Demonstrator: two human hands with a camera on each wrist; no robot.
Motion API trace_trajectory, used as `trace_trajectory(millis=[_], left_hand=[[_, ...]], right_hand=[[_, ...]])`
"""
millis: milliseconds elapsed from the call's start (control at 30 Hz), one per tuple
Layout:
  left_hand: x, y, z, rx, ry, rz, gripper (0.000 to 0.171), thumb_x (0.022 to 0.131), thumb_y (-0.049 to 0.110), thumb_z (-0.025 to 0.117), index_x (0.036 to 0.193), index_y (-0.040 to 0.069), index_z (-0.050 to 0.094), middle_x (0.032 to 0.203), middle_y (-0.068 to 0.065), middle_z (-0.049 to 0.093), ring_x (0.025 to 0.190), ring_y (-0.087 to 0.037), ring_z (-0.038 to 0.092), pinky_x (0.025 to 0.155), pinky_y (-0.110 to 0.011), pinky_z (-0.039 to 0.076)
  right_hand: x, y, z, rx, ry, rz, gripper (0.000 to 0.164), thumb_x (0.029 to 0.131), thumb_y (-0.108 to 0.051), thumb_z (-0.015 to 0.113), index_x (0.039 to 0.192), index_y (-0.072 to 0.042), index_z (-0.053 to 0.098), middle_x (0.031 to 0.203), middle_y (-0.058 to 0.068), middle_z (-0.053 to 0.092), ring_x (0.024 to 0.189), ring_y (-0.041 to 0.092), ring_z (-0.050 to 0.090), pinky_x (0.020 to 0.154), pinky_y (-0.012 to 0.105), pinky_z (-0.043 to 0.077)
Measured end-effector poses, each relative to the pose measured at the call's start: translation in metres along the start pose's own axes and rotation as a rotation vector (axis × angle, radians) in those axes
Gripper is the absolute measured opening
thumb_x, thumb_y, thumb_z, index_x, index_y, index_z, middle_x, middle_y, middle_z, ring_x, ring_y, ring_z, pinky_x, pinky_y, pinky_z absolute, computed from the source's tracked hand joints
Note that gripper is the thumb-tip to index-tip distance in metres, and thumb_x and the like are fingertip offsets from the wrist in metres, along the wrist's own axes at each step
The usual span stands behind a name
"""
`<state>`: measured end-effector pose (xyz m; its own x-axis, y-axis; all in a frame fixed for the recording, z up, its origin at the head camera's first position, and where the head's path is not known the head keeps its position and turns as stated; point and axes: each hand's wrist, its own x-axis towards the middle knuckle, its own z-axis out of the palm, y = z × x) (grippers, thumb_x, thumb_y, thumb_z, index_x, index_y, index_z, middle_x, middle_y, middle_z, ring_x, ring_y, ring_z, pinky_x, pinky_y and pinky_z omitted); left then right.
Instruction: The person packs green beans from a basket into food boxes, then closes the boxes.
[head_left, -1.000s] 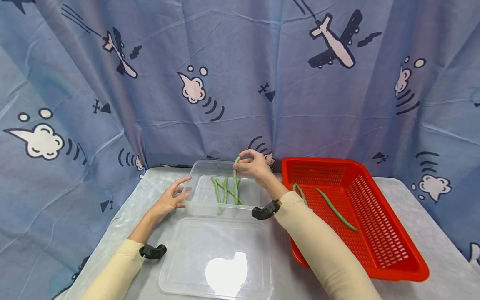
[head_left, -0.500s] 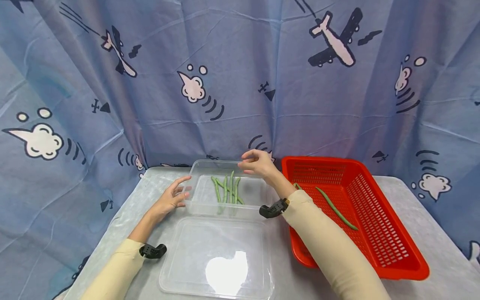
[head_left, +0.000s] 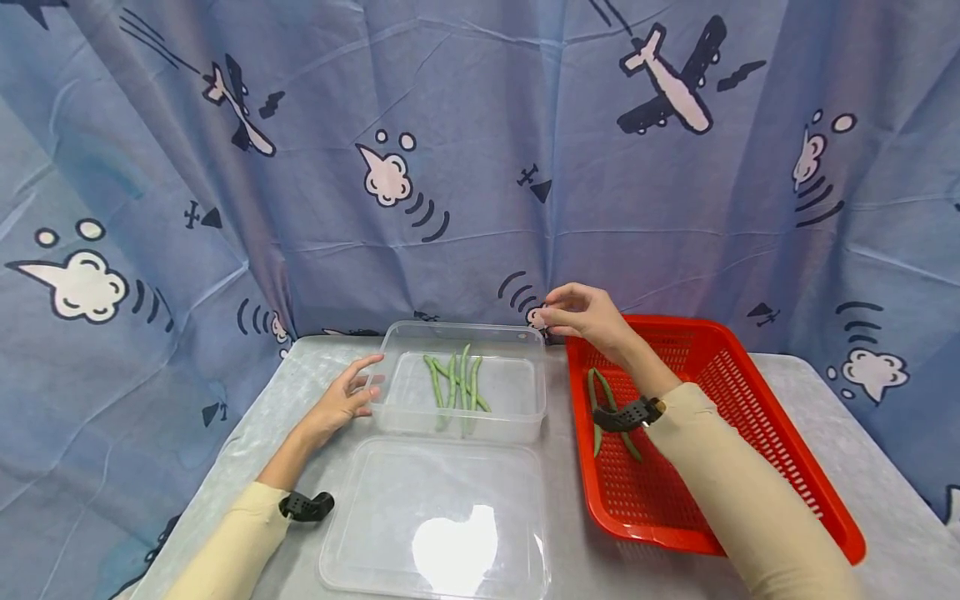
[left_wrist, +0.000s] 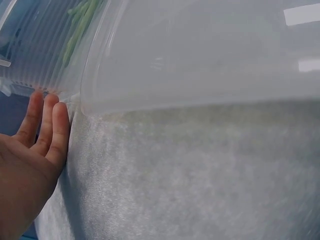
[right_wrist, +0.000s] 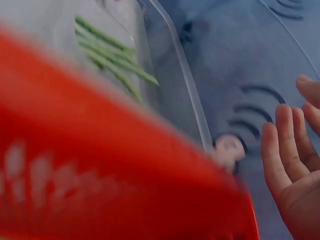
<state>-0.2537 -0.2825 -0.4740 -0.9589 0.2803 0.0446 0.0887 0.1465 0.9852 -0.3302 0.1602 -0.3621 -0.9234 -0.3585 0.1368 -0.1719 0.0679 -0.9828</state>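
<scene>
Several green beans [head_left: 463,379] lie lengthwise inside a clear plastic box [head_left: 517,427], one slanting beneath the others. My left hand [head_left: 347,396] is at the box's left side, its extended fingertips right at the wall; the left wrist view shows these fingers [left_wrist: 60,130] beside the plastic. With nothing in its fingers, my right hand [head_left: 588,318] hovers over the back left corner of a red plastic basket [head_left: 582,450]. Inside that basket, green beans [head_left: 632,447] rest along the left side, partly hidden under my wrist. My forearm covers much of the basket's middle.
A clear flat lid [head_left: 435,525] lies on the pale table [head_left: 288,542] in front of the box. Behind everything hangs a blue curtain [head_left: 465,167] printed with planes and clouds. The basket's raised rim stands right of the box.
My right hand let go of a green bean in the box, then moved right to above the basket. The basket's far bean is now hidden by my arm. My left hand stayed put.
</scene>
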Motion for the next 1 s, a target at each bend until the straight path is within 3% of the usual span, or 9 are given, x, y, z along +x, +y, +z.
trace_trajectory(millis=[200,367,733,1000], left_hand=[[0.000,0.002,0.000,0.012,0.003,0.002,0.059,0.104,0.005,0.054,0.159,0.013,0.033,0.153,-0.034,0.030,0.137,-0.051,0.032,0.087,-0.049,0.051],[0.002,0.001,0.000,0.016,0.007,0.001,0.059,0.104,0.005,0.054,0.159,0.014,0.034,0.151,-0.033,0.034,0.135,-0.051,0.034,0.087,-0.049,0.052],[0.001,0.000,0.000,0.013,0.004,0.008,0.059,0.105,0.003,0.053,0.159,0.013,0.033,0.150,-0.034,0.035,0.134,-0.052,0.036,0.087,-0.050,0.051],[0.001,-0.002,0.001,0.016,0.017,-0.020,0.058,0.106,0.006,0.053,0.159,0.016,0.033,0.153,-0.033,0.030,0.136,-0.048,0.032,0.090,-0.052,0.049]], right_hand=[[-0.021,0.005,-0.047,-0.067,0.021,-0.001,0.043,0.096,-0.013,0.074,0.128,0.008,0.055,0.112,0.014,0.064,0.106,0.035,0.065,0.089,0.041,0.054],[-0.035,0.014,-0.071,-0.094,0.024,0.036,0.047,0.098,-0.016,0.072,0.133,0.007,0.052,0.117,0.014,0.061,0.113,0.037,0.061,0.092,0.044,0.051],[-0.043,0.029,-0.079,-0.098,0.000,0.024,0.051,0.099,-0.012,0.069,0.138,0.011,0.047,0.115,0.015,0.062,0.108,0.028,0.065,0.090,0.041,0.053],[-0.050,0.043,-0.089,-0.242,-0.007,0.028,0.053,0.098,-0.020,0.073,0.140,0.004,0.052,0.110,0.018,0.064,0.102,0.039,0.061,0.082,0.036,0.056]])
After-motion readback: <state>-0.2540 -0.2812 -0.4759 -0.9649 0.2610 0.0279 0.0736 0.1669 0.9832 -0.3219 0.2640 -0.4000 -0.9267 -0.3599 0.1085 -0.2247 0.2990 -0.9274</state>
